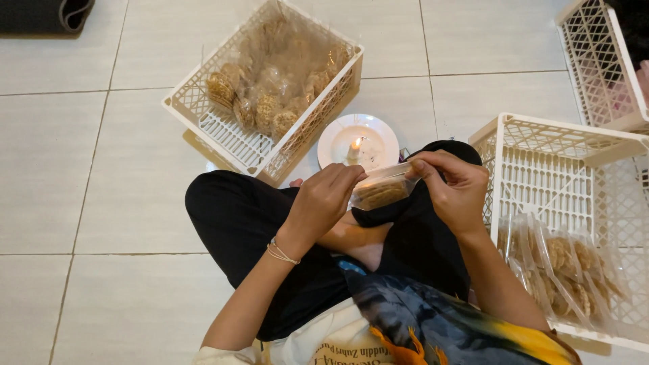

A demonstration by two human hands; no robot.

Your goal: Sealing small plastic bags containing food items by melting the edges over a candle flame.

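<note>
cookie bag between left hand, right hand

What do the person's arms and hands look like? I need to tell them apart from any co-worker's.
Both forearms are bare, with no gloves. The left hand has a thin, pale, several-strand bracelet at the wrist. The right hand shows no jewellery. A cream sleeve edge appears at the left upper arm.

At frame centre, a small clear plastic packet of brown biscuits is pinched at both ends. More clear packets of round biscuits fill the upper-centre white crate; flat clear biscuit bags lie at lower right.
</note>
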